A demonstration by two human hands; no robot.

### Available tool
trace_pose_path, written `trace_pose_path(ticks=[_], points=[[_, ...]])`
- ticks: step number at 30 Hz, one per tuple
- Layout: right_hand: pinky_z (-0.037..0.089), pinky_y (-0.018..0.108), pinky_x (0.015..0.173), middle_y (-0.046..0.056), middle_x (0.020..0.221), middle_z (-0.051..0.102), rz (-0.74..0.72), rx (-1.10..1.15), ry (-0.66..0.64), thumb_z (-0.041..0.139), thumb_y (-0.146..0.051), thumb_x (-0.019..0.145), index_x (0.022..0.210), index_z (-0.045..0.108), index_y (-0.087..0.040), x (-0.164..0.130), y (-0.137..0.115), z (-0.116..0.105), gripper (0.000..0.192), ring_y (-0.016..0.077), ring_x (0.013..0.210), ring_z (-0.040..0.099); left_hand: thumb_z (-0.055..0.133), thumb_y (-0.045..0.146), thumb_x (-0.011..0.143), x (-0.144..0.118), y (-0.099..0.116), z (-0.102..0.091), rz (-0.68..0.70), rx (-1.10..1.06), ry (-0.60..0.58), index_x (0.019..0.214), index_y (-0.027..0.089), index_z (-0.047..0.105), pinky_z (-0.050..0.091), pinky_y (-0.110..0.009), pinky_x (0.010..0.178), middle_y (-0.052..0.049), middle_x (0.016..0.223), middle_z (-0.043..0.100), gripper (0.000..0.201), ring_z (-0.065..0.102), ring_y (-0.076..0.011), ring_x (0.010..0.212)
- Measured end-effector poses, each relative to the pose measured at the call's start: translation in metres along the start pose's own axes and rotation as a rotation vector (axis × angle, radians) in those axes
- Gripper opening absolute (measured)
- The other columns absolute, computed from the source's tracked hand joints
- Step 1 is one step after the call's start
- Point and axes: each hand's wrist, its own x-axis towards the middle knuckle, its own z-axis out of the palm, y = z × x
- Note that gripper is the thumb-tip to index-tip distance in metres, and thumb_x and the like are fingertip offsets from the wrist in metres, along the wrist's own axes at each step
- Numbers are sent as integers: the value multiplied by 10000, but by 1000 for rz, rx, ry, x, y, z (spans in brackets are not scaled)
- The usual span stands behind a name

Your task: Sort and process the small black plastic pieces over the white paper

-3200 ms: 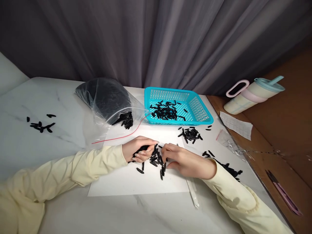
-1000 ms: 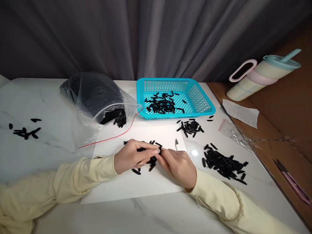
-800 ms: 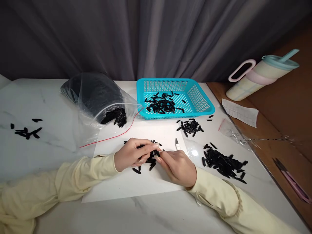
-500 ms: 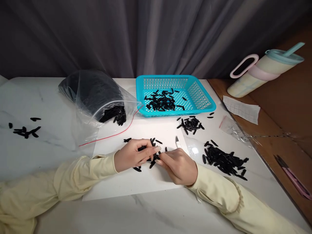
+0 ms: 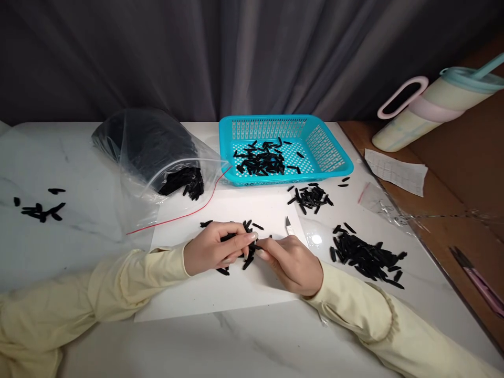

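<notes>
My left hand (image 5: 212, 251) rests on a white paper sheet (image 5: 220, 294), fingers closed around several small black pieces. My right hand (image 5: 293, 262) meets it fingertip to fingertip and pinches one black piece (image 5: 256, 247) between them. A craft knife blade (image 5: 289, 224) sticks out past my right hand; whether the hand holds the knife I cannot tell. A few loose black pieces (image 5: 247, 227) lie on the sheet just beyond my fingers.
A teal basket (image 5: 331, 157) holds black pieces, and an open clear bag (image 5: 149, 152) of them lies to its left. More piles lie at right (image 5: 366, 257), behind (image 5: 311, 195) and far left (image 5: 39, 210). A tumbler (image 5: 433, 105), paper slip (image 5: 396, 170) and pink tool (image 5: 480, 286) are on the brown surface.
Earlier my right hand was flat over the pile; now both hands are together pinching one piece. The view has shifted slightly; the hands have barely moved in the last second.
</notes>
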Motion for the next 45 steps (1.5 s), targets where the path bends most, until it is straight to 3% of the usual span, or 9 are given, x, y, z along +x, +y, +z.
trace_pose_path(ticks=[33,45], points=[[281,235,412,-45,471,499,-18,-45,34,227,-203,976,984,470,-115,0,0,1,259,115,379,417,605,473,768,0,0,2,58,-86,49,631,131,499,183,-146,331,113,386,309,383,227,-1,326],[276,235,410,-35,480,511,-21,-43,30,220,-197,977,968,475,-117,-1,1,2,267,114,384,417,566,475,796,-1,-1,1,57,-71,18,636,134,495,176,-146,321,110,395,308,383,232,-4,319]])
